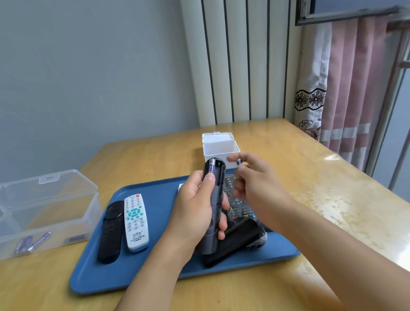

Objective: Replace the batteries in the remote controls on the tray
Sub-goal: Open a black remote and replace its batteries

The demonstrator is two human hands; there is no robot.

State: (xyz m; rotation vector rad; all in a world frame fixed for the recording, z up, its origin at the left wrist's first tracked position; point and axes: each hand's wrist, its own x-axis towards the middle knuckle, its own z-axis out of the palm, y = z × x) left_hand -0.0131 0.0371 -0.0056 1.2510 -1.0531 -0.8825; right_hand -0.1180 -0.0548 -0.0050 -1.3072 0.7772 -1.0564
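Observation:
My left hand (195, 208) grips a dark grey remote (215, 195) above the blue tray (161, 271), back side up. Its battery bay is uncovered at the top, with one purple battery (211, 167) in it. Just to the right, my right hand (253, 183) pinches a second purple battery (239, 162) between thumb and fingers, a short way from the bay. On the tray's left lie a black remote (110, 231) and a white remote (136, 222). Under my hands lie a keyed remote (238, 203) and a black remote or cover (235, 244), partly hidden.
A clear plastic box (35, 215) with its lid up stands at the left and holds several purple batteries (32, 242). A small white box (221, 148), lid up, stands behind the tray. The wooden table (307, 194) ends at a curtain and window on the right.

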